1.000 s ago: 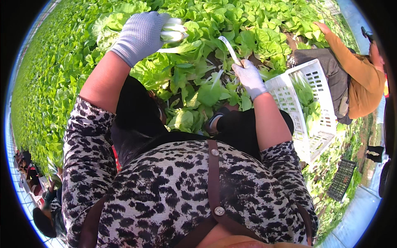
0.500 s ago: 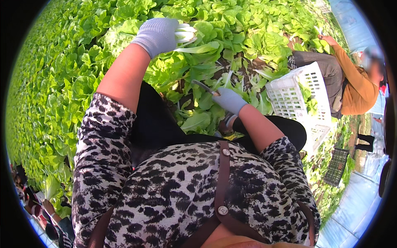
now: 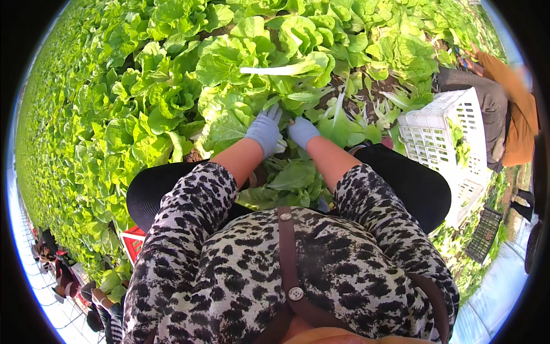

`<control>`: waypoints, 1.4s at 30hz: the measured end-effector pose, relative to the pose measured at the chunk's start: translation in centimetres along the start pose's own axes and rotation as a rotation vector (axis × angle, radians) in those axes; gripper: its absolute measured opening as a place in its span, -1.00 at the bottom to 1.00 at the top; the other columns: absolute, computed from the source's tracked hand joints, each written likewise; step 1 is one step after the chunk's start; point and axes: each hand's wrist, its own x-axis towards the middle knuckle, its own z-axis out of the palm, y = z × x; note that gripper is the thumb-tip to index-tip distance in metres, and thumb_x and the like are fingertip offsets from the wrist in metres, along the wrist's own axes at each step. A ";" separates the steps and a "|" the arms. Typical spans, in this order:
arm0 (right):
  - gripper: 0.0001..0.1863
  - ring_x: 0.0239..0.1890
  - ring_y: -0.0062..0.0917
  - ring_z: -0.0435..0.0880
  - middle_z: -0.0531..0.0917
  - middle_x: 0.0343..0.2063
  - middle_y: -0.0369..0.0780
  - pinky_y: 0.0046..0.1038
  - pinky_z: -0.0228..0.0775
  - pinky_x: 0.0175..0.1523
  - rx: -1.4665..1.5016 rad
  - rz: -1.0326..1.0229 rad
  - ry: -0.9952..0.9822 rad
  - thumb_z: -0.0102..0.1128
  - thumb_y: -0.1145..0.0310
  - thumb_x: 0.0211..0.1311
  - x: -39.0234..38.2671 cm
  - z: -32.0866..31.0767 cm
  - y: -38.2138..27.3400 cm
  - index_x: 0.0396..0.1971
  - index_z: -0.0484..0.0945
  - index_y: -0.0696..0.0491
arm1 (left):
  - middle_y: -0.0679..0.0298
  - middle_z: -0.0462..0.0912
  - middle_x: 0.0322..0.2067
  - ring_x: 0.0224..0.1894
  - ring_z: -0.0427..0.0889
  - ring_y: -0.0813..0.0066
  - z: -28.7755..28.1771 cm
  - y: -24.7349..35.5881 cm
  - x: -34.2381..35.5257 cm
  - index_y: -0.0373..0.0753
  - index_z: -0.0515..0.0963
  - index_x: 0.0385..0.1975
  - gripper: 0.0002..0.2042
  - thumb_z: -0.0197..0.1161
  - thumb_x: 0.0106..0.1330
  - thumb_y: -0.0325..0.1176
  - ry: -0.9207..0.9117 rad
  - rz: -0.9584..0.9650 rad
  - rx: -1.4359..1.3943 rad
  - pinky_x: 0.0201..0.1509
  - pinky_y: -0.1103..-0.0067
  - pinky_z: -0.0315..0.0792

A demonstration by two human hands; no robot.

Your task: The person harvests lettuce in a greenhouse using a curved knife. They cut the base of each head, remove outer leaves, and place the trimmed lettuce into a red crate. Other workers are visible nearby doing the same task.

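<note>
My left hand [image 3: 265,131], in a pale grey glove, lies over a bunch of leafy greens [image 3: 224,127] low in front of me. Broad leaves stick out on its left and white stem ends on its right; the fingers reach forward round the bunch, their undersides hidden. Just to the right, my gloved right hand [image 3: 302,132] is closed on the knife, of which only a small brown bit of handle shows. The blade is lost among leaves. Ahead of both hands, a loose leaf with a long white stalk [image 3: 275,70] lies on the growing plants.
Dense green plants [image 3: 103,114] fill the left and far side. At right stands a white slatted crate [image 3: 427,129] with greens inside, beside a person in an orange top [image 3: 518,103]. A dark crate [image 3: 484,234] lies farther back; part of a red crate [image 3: 133,241] shows at left.
My left hand has come back toward me with the bunch, from far ahead to beside my right hand. The knife blade, visible before, is now hidden. The view has shifted left.
</note>
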 end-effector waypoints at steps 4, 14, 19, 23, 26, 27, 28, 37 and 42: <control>-0.58 -0.04 0.03 0.62 0.64 -0.13 0.15 -0.12 0.46 0.06 -0.189 -0.159 -0.120 -0.13 0.20 0.42 0.3 -0.2 0.3 -0.22 0.62 0.23 | 0.00 0.26 0.35 0.30 0.27 0.02 3.0 -5.3 1.6 -0.27 0.46 0.23 -0.33 0.26 0.16 0.01 -0.190 -0.171 -0.058 0.35 0.17 0.19; -0.67 0.00 -0.04 0.60 0.63 -0.11 0.04 -0.19 0.47 0.08 -0.054 -0.264 -0.114 0.05 0.25 0.27 2.9 3.2 1.5 -0.06 0.55 0.09 | 0.11 0.42 0.13 0.11 0.44 0.23 6.0 -5.2 1.6 -0.29 0.51 0.10 -0.41 0.33 0.18 0.01 -0.210 -0.406 -0.147 0.05 0.42 0.38; -0.67 0.04 -0.09 0.60 0.65 -0.05 0.01 -0.23 0.46 0.11 -0.143 -0.139 -0.192 0.00 0.25 0.29 3.0 2.4 0.8 -0.09 0.59 0.12 | 0.14 0.47 0.07 0.07 0.48 0.25 4.3 -5.0 0.8 -0.24 0.60 0.01 -0.47 0.27 0.24 0.09 -0.244 -0.353 -0.125 0.05 0.43 0.38; -0.58 0.08 -0.12 0.61 0.64 0.01 0.00 -0.21 0.43 0.15 -0.513 -0.108 -0.692 -0.07 0.18 0.36 -3.4 2.2 -0.6 -0.03 0.63 0.13 | 0.11 0.51 0.05 0.08 0.53 0.20 1.5 -5.0 -0.6 -0.24 0.65 -0.08 -0.47 0.33 0.15 0.09 -0.229 -0.356 -0.184 0.11 0.40 0.42; -0.59 0.03 -0.07 0.62 0.66 -0.04 0.01 -0.18 0.42 0.14 -0.399 -0.048 -0.501 -0.07 0.16 0.38 -7.2 -0.4 -0.9 -0.11 0.64 0.15 | 0.05 0.57 -0.02 0.06 0.59 0.17 -1.3 -5.5 -1.6 -0.26 0.65 -0.07 -0.45 0.40 0.03 0.02 -0.267 -0.302 -0.278 0.11 0.40 0.48; -0.59 -0.05 -0.06 0.64 0.68 -0.13 -0.01 -0.14 0.45 0.07 -0.413 -0.146 -0.404 -0.06 0.12 0.39 -7.0 -2.8 -0.7 -0.18 0.64 0.14 | 0.03 0.59 -0.05 0.05 0.61 0.16 -2.3 -5.8 -2.2 -0.27 0.64 -0.06 -0.44 0.42 -0.02 -0.01 -0.293 -0.276 -0.294 0.11 0.40 0.50; -0.60 -0.13 -0.05 0.65 0.69 -0.19 -0.02 -0.12 0.47 -0.02 -0.467 -0.167 -0.390 -0.06 0.10 0.41 -6.5 -5.5 -0.8 -0.21 0.63 0.13 | 0.01 0.62 -0.08 0.02 0.63 0.15 -3.5 -6.1 -3.2 -0.29 0.63 -0.05 -0.42 0.43 -0.05 -0.04 -0.265 -0.234 -0.373 0.10 0.40 0.51; -0.60 -0.18 -0.51 0.64 0.67 -0.16 -0.22 -0.43 0.49 -0.10 0.774 -0.340 0.142 0.36 0.31 0.18 -19.8 -23.9 0.0 -0.02 0.55 0.14 | 0.22 0.50 -0.08 0.07 0.44 0.21 -10.6 -6.5 -10.8 -0.15 0.56 -0.09 -0.52 0.48 -0.10 -0.38 0.360 0.404 -1.591 0.23 0.35 0.33; -0.21 -0.24 -0.60 0.57 0.56 0.15 -0.30 -0.49 0.49 -0.04 0.594 -0.722 -0.001 0.43 0.36 0.09 -23.0 -24.5 -1.3 0.35 0.31 0.09 | 0.29 0.47 -0.10 0.11 0.34 0.19 -8.0 -3.3 -10.5 -0.07 0.55 -0.18 -0.63 0.51 0.00 -0.26 0.460 0.450 -1.496 0.17 0.29 0.29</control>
